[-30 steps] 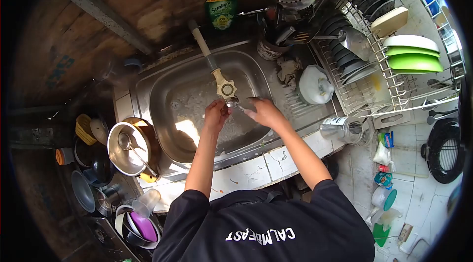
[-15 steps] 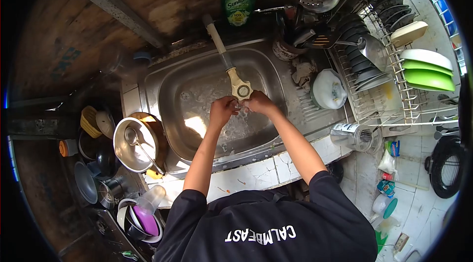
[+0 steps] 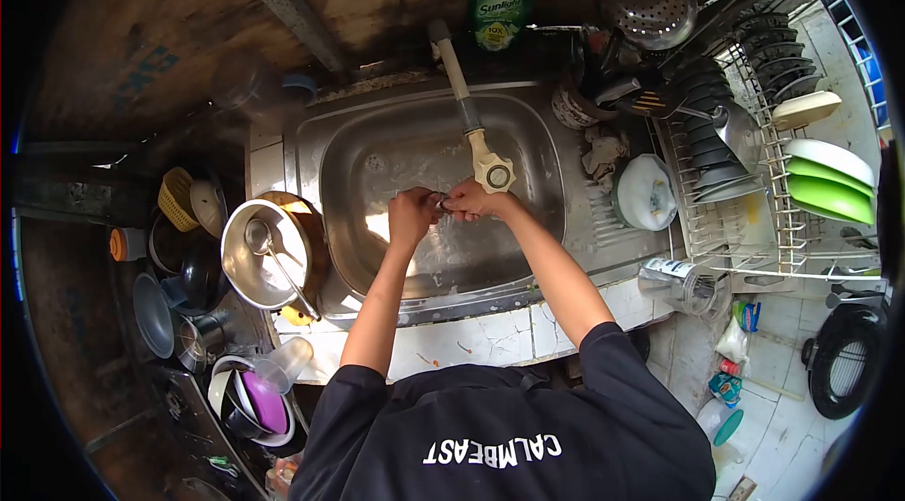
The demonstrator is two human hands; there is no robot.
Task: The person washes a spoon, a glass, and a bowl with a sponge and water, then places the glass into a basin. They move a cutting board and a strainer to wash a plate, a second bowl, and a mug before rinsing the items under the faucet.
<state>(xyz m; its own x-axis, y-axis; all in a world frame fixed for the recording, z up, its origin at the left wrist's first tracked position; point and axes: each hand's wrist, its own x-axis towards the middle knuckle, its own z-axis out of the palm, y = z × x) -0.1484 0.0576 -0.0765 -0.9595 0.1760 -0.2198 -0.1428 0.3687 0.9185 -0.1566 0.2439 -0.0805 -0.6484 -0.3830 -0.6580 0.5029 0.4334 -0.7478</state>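
Observation:
Over the steel sink [image 3: 344, 246] my two hands meet, fingertips together. My left hand [image 3: 411, 216] is closed in a pinch, and my right hand [image 3: 477, 200] pinches from the other side. Something small and greyish shows between the fingers, too small to name. Just above my right wrist sits the cream tap [image 3: 493, 172] with its star-shaped head, on a pipe from the back wall. Wet patches and bright reflections cover the basin floor below my hands.
Left of the sink stands a steel pot [image 3: 247, 289] with a ladle [image 3: 273, 256] inside. At right are a white tub [image 3: 647, 192] and a dish rack [image 3: 768, 218] with green bowls [image 3: 830, 197]. A green Sunlight pouch [image 3: 502, 16] stands behind.
Both hands have moved from beneath the tap head to its left. The splashing water in the basin has died down. The view has shifted, so surroundings appear farther right.

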